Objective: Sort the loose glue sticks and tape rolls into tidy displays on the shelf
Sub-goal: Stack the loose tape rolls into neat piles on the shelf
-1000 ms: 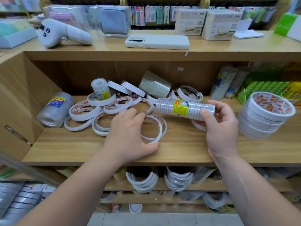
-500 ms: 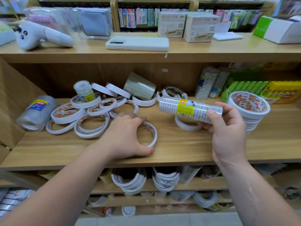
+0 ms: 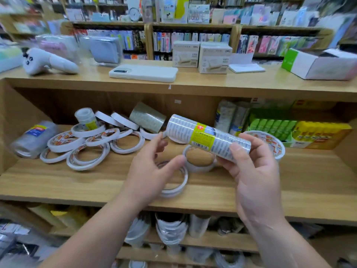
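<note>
Head view, right hand: our right hand [image 3: 253, 171] is clamped on the tape sleeve [image 3: 208, 137], raised above the shelf [image 3: 77, 182].
Head view, left hand: our left hand [image 3: 152, 171] hovers over a flat tape ring [image 3: 180, 185], fingers apart.
Head view, loose rolls: white tape rolls [image 3: 87, 151] lie heaped at the shelf's left.
Head view, glue sticks: green and yellow boxes [image 3: 289, 130] stand far right.

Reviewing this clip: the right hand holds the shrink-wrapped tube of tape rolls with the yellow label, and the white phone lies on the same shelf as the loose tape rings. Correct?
Not quite. The right hand does hold the tube of tape rolls, but the head view shows the white phone on the shelf top above, not beside the loose tape rings.
</note>
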`<state>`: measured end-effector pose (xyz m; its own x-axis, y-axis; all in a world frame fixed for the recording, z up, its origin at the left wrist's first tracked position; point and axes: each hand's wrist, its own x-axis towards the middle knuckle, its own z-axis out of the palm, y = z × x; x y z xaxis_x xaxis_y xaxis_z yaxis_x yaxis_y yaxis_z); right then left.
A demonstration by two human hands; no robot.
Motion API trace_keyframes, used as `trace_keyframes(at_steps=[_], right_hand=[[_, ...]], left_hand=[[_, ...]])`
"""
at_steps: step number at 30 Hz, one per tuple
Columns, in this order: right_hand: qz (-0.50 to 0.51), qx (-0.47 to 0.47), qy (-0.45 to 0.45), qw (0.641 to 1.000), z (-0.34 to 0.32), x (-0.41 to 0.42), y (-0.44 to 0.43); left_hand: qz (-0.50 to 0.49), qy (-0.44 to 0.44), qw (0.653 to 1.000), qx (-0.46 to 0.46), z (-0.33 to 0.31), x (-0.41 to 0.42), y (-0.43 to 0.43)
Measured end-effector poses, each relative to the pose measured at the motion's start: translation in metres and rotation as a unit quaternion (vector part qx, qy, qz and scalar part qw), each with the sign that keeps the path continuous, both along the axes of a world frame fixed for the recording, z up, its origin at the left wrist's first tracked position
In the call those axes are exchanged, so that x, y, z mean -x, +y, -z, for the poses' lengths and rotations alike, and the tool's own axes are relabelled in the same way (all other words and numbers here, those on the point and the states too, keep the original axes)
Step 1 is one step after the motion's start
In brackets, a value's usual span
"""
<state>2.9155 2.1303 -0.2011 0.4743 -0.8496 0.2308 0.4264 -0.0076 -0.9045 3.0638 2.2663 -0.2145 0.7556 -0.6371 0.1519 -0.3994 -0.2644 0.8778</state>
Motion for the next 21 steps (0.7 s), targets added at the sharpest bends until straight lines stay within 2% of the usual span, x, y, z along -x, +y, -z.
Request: trace_keyframes(at_steps=[1, 3, 5, 7, 9, 11, 12, 15, 17, 21], right_hand=[[-0.014, -0.004, -0.002, 1.000, 0.002, 0.003, 0.000], [-0.039, 0.001, 0.017, 0.999, 0.009, 0.009, 0.001], [-0.054, 0.046, 0.072, 0.995, 0.016, 0.014, -0.005], [-0.063, 0.140, 0.162, 0.975, 0.021, 0.017, -0.014], [-0.065, 0.272, 0.250, 0.927, 0.020, 0.020, -0.024], [-0.064, 0.379, 0.294, 0.875, 0.011, 0.018, -0.028], [-0.058, 0.404, 0.301, 0.862, 0.006, 0.015, -0.028], [-0.020, 0.422, 0.290, 0.858, -0.007, 0.007, -0.033], [0.002, 0.421, 0.287, 0.860, -0.012, 0.004, -0.037], [0.003, 0.388, 0.265, 0.883, -0.026, 0.007, -0.043]], left_hand=[[0.012, 0.091, 0.992, 0.088, -0.006, 0.006, -0.004], [0.035, 0.228, 0.951, 0.205, -0.017, 0.019, -0.014], [0.021, 0.286, 0.924, 0.255, -0.025, 0.028, -0.022], [-0.010, 0.274, 0.924, 0.267, -0.028, 0.028, -0.027], [-0.022, 0.235, 0.938, 0.255, -0.031, 0.029, -0.033], [-0.021, 0.200, 0.952, 0.229, -0.036, 0.034, -0.043], [-0.012, 0.183, 0.959, 0.217, -0.038, 0.038, -0.049], [0.015, 0.136, 0.972, 0.191, -0.046, 0.042, -0.063], [0.035, 0.135, 0.974, 0.181, -0.052, 0.037, -0.066], [0.133, 0.126, 0.970, 0.157, -0.055, 0.030, -0.064]])
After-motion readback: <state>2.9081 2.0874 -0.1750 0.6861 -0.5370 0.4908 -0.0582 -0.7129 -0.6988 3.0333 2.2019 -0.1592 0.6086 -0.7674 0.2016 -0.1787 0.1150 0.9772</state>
